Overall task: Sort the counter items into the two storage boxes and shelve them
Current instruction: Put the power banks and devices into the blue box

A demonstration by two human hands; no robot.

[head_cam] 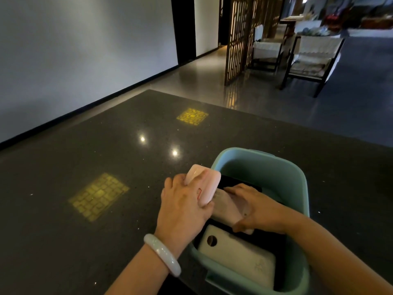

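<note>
Left hand (182,207) grips a pink case (204,184), right hand (251,207) grips a pale item (225,207); lower both flat into the box (297,177) beside the white slab (238,252).

The scene is dim, with a cool grey cast. Light falls from above: two small white glints shine on the polished dark surface (106,167) just beyond the left hand (182,207), and two yellow lattice-patterned patches glow on it, one to the left of that hand, one farther ahead. The wall (85,50) fades from pale grey to darker toward the corners. Both hands are evenly lit and reasonably sharp; the inside of the green box (261,167) under the right hand (253,207) lies in deep shadow. The far room is soft and smeared. Straight lines bow toward the edges from the wide lens.
</note>
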